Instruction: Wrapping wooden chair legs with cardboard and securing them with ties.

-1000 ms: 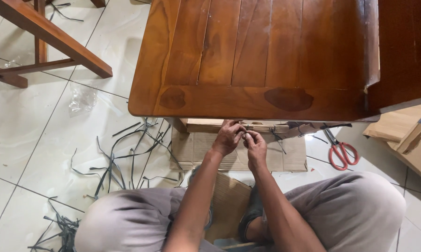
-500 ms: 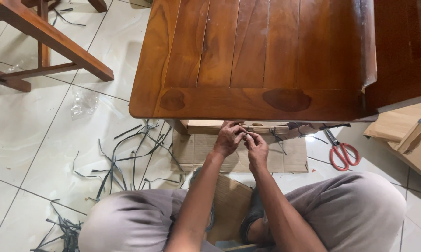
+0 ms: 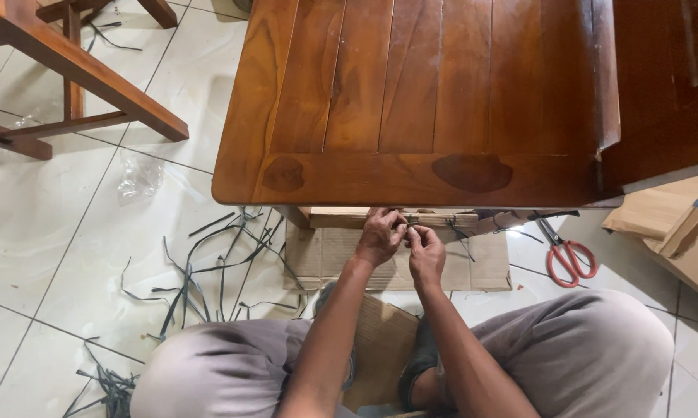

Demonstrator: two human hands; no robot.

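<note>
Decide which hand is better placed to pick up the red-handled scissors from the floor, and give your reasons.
Probably the right hand. The red-handled scissors lie on the tiles on the person's right, and reaching them needs no crossing over. The left hand sits farther off, with the right hand between it and the scissors.

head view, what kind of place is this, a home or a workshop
Probably a furniture packing or workshop area: a polished wooden table stands on a tiled floor littered with cut dark strapping, flattened cardboard and red scissors.
</note>
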